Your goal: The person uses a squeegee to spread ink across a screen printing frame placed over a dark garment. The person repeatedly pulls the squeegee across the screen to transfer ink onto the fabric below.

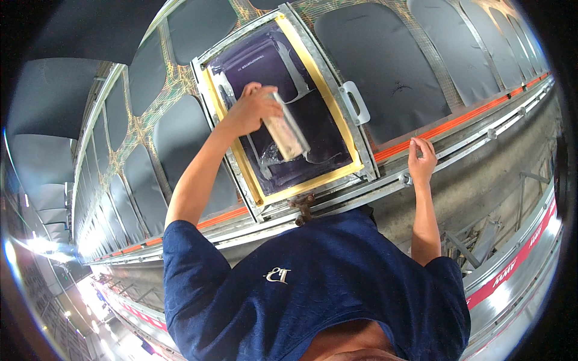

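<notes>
My left hand (pixel 251 109) grips the upper end of a metal-and-beige squeegee (pixel 286 132), held slanting over a framed screen (pixel 325 132). The screen has dark purple ink smeared in streaks, yellow tape along its edges and a white handle (pixel 355 102) on its right side. My right hand (pixel 423 153) is off to the right of the frame, by an orange strip (pixel 394 150) along the long bed's edge, with its fingers curled together and nothing visible in them.
Dark grey fabric pieces (pixel 379 66) lie in rows along the bed on both sides of the screen. A metal rail (pixel 451 153) with rollers runs along the near edge. A rusty fitting (pixel 304 207) sits below the frame. A red-and-white band (pixel 506 274) lines another rail at lower right.
</notes>
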The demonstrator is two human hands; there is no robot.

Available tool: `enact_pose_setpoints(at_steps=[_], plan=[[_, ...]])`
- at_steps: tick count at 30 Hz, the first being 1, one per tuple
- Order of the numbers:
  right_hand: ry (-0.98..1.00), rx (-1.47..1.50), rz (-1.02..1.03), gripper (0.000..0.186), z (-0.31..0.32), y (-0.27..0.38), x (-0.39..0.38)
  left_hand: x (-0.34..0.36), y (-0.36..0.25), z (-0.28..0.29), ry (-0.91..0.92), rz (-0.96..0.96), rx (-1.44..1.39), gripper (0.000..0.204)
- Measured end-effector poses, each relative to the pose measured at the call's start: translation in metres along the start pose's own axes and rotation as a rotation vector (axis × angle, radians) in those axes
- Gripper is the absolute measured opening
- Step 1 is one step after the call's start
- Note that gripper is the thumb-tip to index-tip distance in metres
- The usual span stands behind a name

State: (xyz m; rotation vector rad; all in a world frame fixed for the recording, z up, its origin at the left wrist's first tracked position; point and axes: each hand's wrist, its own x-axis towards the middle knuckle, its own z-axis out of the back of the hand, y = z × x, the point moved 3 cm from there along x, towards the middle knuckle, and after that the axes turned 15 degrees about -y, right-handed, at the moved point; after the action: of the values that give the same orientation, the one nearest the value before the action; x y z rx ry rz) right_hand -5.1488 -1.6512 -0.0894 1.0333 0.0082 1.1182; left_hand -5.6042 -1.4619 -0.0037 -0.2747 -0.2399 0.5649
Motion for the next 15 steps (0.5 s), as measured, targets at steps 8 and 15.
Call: enact_pose_setpoints(at_steps=[8, 15], plan=[[-0.008, -0.02, -0.036, 0.011, -0.002, -0.006, -0.001, 0.079, 0.06, -0.03, -0.114, -0.04, 0.079, 0.056], [0.01, -0.043, -0.026, 0.013, 0.0, -0.008, -0.001, 0.022, 0.046, -0.023, 0.041, 0.043, 0.116, 0.049]])
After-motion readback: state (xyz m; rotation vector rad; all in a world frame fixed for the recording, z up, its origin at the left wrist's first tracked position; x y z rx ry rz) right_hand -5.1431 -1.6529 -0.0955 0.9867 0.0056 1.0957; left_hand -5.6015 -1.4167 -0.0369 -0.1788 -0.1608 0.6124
